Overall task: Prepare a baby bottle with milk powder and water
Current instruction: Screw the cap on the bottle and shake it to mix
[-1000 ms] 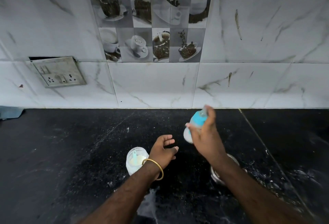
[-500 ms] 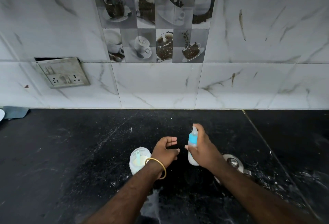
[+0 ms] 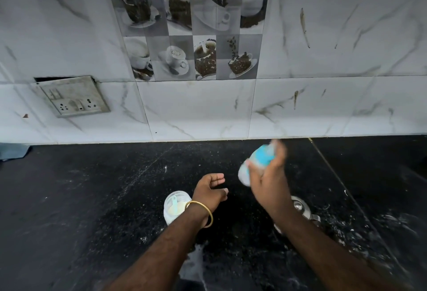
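My right hand (image 3: 268, 179) grips a small baby bottle (image 3: 257, 162) with a blue collar, raised above the black counter and tilted with its top toward the upper right; the bottle is motion-blurred. My left hand (image 3: 209, 192), a gold bangle on its wrist, hovers open with curled fingers just left of the bottle, holding nothing. Beside that wrist stands an open clear jar of pale milk powder (image 3: 175, 207) with a light scoop resting inside.
A steel vessel with a lid knob (image 3: 300, 207) sits behind my right forearm. The black stone counter (image 3: 92, 198) carries white specks. Behind it rise a tiled marble wall and a switch socket plate (image 3: 71, 96). A blue cloth (image 3: 12, 151) lies at the far left edge.
The bottle stood upright and low half a second ago; my right hand has swung it up and tilted it again, as one second ago. My left hand stays open by the jar.
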Demonstrator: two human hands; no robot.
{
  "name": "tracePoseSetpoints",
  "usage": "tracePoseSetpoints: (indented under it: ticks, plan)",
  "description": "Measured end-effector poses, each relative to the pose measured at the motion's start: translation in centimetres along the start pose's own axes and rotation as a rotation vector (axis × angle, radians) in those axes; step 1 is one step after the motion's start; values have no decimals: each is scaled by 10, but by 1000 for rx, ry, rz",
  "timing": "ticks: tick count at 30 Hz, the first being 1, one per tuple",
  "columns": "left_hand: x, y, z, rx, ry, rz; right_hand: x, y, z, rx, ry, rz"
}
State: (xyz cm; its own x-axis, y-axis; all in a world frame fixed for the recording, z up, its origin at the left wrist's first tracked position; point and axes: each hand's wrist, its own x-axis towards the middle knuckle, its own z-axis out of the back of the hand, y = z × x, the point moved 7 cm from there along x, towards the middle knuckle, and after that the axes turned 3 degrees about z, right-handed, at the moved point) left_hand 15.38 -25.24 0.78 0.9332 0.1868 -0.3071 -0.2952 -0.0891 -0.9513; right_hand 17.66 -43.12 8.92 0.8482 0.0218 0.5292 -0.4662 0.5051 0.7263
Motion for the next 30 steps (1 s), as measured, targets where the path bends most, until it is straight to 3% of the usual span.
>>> tracePoseSetpoints:
  ticks: [2, 3, 4, 7, 8, 9, 11, 12, 13, 16, 17, 18, 20, 21, 22, 25, 26, 29, 30]
  plan:
    - [1, 1, 0, -33, -5, 16, -21, -15, -27, -208, 421, -48]
    - [1, 1, 0, -42, -2, 17, -26, -21, -30, -224, 505, -70]
    - [1, 1, 1, -49, 3, 14, -20, -20, -25, -179, 447, -50]
    - [0, -1, 4, -54, -9, 11, 8, -4, 11, 123, -63, -20]
    - [-1, 0, 6, -51, -21, 14, 8, -2, 11, 110, -97, -5]
    - [-2, 1, 5, -52, -26, 19, 3, -2, 3, 29, -10, -12]
    - [-8, 2, 4, -51, -23, 20, -22, -13, -27, -151, 383, -61]
    - [-11, 4, 6, -45, -26, 19, -31, -16, -33, -172, 471, -72]
    - [-11, 6, 7, -40, -27, 18, -29, -15, -30, -139, 425, -55]
    - [-11, -2, 8, -30, -9, 8, -3, 6, 5, 101, -84, -9]
    - [-8, -9, 4, -21, -2, -1, 2, 8, 10, 80, -121, 11]
    - [-7, -11, 3, -20, 0, 5, 1, 8, 2, 15, -20, 33]
    - [-7, -11, 1, -18, 5, 11, -14, -6, -23, -161, 386, -23]
    - [-8, -8, 1, -19, 7, 13, -20, -13, -26, -176, 472, -58]
    - [-9, -4, 2, -21, 12, 13, -19, -15, -22, -137, 432, -59]
    - [-6, -3, 5, -26, 4, 5, -1, 1, 11, 96, -55, -41]
    - [-4, -3, 4, -27, -2, 12, 0, 2, 9, 75, -71, -29]
    - [-5, -3, -1, -9, 5, 13, -21, -8, -25, -125, 383, -65]
    - [-6, -3, -2, -9, 14, 6, -22, -10, -26, -113, 415, -78]
